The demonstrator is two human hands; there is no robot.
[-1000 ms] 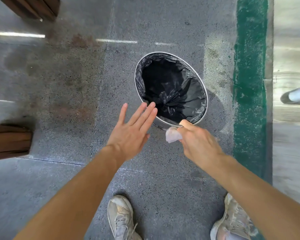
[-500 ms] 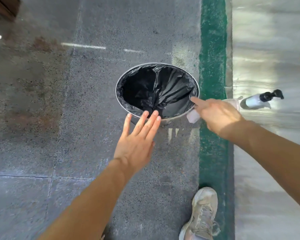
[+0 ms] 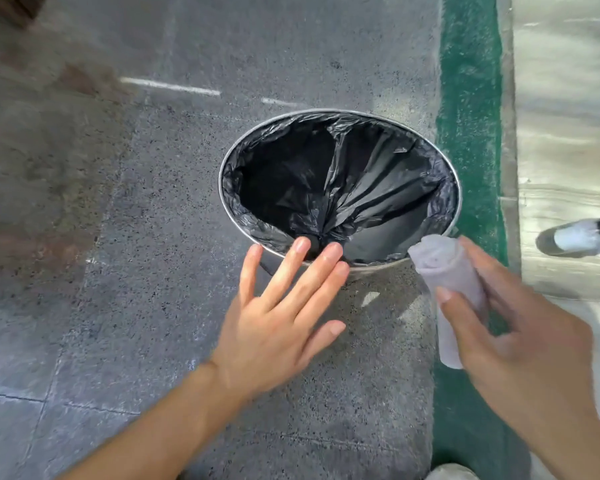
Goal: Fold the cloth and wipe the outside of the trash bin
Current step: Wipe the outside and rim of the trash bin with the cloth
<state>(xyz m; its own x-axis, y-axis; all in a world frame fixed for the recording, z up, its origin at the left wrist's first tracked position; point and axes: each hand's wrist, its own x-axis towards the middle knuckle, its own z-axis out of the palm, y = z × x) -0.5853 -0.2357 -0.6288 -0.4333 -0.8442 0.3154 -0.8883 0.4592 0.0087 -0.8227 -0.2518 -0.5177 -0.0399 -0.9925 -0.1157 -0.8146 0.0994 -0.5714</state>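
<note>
A: Entry one, left hand?
B: Left hand: fingers straight, slightly spread, holding nothing. The tips lie over the near rim of the trash bin; I cannot tell if they touch it.
A: Entry two, right hand?
B: Right hand: thumb and fingers curled round a rolled pale cloth. The roll's far end meets the bin's rim, just right of the left fingertips.
A: Surroundings?
B: Black liner bag: inside the bin, beyond both sets of fingertips. Spray bottle: blurred, on the pale floor, well right of the right fingers. Shoe toe: near edge, below the right wrist.
A: Edges, room?
B: Green strip: runs under the right hand; the bin's right rim reaches it in this view. Grey speckled floor: open to the left of the left fingers and beyond the bin
</note>
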